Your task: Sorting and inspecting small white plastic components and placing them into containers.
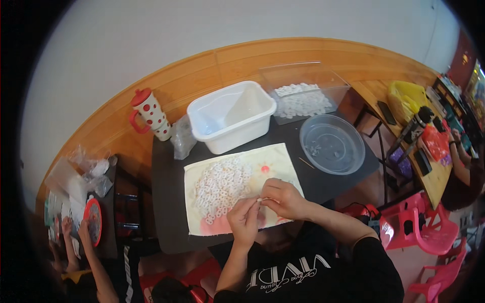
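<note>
My left hand (244,220) and my right hand (284,198) meet over the near part of a pale yellow cloth (275,157). Both are closed, their fingertips pinching a small white piece (259,200) between them; its exact shape is too small to make out. Just beyond and to the left of my hands, a heap of small white ring-shaped pieces (222,183) is spread over the cloth. Pink and red printed patches show on the fabric.
Behind the cloth stand a white plastic tub (237,134), a clear box (303,101) of white pieces and a round clear tray (333,146). A dotted tumbler (151,115) and a plastic bag (183,139) sit at the table's left. Other people work at both sides.
</note>
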`<state>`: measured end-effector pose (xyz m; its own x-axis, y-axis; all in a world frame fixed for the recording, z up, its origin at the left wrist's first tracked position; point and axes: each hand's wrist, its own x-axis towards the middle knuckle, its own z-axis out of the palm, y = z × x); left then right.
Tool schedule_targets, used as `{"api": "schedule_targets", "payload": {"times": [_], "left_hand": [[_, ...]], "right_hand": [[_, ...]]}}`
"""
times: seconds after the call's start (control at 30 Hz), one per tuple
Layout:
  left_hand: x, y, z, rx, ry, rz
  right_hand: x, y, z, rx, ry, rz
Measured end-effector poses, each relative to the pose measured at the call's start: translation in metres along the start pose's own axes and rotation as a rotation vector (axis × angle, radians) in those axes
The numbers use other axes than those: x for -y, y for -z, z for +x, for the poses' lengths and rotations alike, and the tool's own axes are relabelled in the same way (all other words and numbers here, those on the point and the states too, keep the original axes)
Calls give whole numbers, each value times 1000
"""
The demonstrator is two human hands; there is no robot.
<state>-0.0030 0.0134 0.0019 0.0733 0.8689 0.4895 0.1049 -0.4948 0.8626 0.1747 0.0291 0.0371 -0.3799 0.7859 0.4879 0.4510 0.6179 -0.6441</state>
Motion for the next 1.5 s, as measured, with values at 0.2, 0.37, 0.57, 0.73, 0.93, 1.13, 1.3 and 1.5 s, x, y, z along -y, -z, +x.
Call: {"api": "schedule_targets", "payload": {"times": [0.2,0.37,0.57,0.73,0.93,1.13,1.3,1.5], "left_hand": [[-1,-10,-6,-7,256,-240],[-2,-17,-2,-49,168,-188],[-3,-27,3,-23,-100,245],[-6,-24,-1,108,-94,451],[-6,-29,3,110,-83,382],[-2,-27,1,102,-67,351],[-4,-29,0,95,-39,331],[-4,-28,0,84,-74,328]], "right_hand": [[-25,54,-7,35,96,-252],[-95,153,-17,-17,-161,-586],[-123,163,-15,139,-176,-616],[-132,152,-14,253,-262,-554],[-126,175,-33,35,-333,-275],[-129,173,-23,-109,-615,211],[-140,178,-29,-170,-639,122],[-147,181,-36,-175,-505,80]]}}
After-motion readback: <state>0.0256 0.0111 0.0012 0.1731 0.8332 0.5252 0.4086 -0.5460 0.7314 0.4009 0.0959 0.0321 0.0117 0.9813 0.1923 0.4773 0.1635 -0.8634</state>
